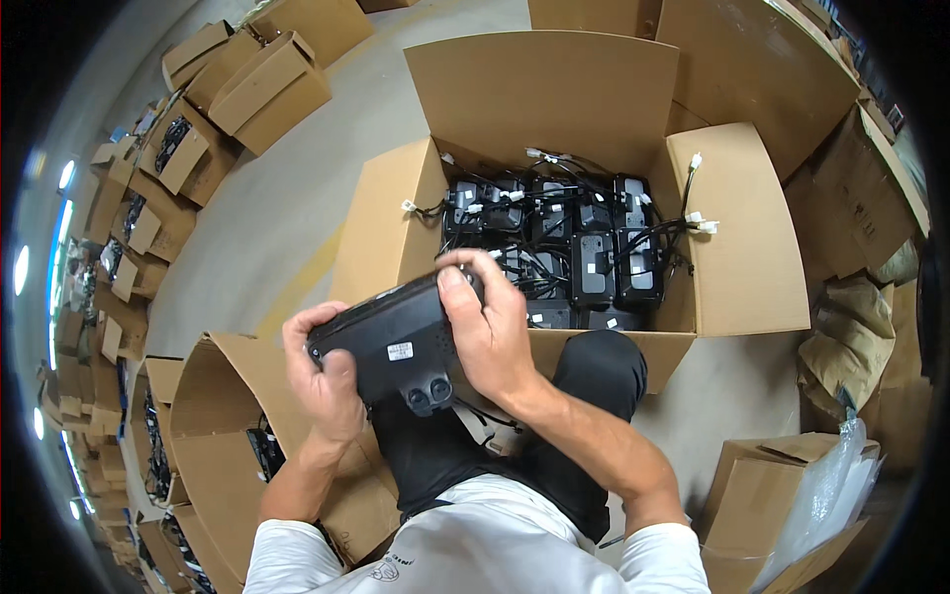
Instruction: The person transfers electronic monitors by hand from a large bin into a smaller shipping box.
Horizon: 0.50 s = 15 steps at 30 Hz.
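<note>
Between my two hands I hold a black plastic device housing (pixel 386 346), raised above my lap and tilted. It is flat, with a small white label and two round ports on a lower tab. My left hand (pixel 327 371) grips its left end, thumb on the near face. At the right end my right hand (pixel 483 322) is closed around it, thumb on top. Past it stands an open cardboard box (pixel 539 94) holding several similar black units (pixel 594 267) with black cables. White connectors (pixel 703 226) hang over the box's right flap.
At my left sits an open carton (pixel 223 396) with a black unit inside. Many cartons (pixel 267 89) line the far left. A brown paper bag (pixel 846 332) and a box with bubble wrap (pixel 816 505) are on the right. A yellow stripe (pixel 302 282) crosses the grey floor.
</note>
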Available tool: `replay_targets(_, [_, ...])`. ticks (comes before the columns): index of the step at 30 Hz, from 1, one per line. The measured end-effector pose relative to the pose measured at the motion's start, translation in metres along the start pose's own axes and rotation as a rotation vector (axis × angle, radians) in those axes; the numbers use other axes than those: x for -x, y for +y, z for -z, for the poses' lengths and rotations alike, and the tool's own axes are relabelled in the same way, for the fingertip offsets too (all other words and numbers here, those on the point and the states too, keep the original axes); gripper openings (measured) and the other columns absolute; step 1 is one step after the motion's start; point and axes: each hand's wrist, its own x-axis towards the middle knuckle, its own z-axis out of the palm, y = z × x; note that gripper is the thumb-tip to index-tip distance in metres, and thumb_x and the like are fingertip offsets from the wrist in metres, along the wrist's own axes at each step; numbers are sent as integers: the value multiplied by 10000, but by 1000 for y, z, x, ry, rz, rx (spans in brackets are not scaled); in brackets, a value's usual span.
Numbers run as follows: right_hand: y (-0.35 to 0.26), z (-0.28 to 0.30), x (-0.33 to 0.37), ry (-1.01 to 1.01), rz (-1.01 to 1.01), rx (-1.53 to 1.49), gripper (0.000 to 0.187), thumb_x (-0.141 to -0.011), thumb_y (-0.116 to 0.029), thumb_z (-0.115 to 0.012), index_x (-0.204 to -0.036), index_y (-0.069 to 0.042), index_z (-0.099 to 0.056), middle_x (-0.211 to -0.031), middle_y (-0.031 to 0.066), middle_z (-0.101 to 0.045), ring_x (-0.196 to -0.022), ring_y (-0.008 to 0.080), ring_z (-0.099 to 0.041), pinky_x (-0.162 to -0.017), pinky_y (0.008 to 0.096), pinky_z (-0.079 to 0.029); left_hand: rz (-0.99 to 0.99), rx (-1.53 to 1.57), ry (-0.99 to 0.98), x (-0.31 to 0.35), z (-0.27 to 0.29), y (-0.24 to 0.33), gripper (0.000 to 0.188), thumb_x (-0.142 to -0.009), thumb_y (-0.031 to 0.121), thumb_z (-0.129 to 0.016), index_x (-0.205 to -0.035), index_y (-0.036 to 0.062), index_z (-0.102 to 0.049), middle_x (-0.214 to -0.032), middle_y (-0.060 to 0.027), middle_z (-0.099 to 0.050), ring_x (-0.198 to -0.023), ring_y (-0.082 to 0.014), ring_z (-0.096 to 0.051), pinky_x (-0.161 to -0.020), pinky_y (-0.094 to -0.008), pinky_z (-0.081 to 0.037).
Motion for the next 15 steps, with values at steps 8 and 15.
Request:
replay_targets(8, [-53,38,-92,-297,217,98,715,-837,-363,-788,-1302,88,-486,-1189,186,-605,-1031,186,-604,-854,326,-522,493,-22,-601,-73,-19,31,663,-706,255,-850,-1231,-43,-575,-1048,-64,-652,-936,-148,-619,-847,-282,-510])
replay_targets(15, [-6,110,-117,-820,-515,287,539,-853,-276,-731,-1227,68,-553,-814,122,-672,-752,234,-674,-711,359,-552,531,551,-410,-126,-79,-41,508,-911,284,-718,-1263,-20,-516,-1199,-112,-632,-1069,-196,-644,-978,-376,-503])
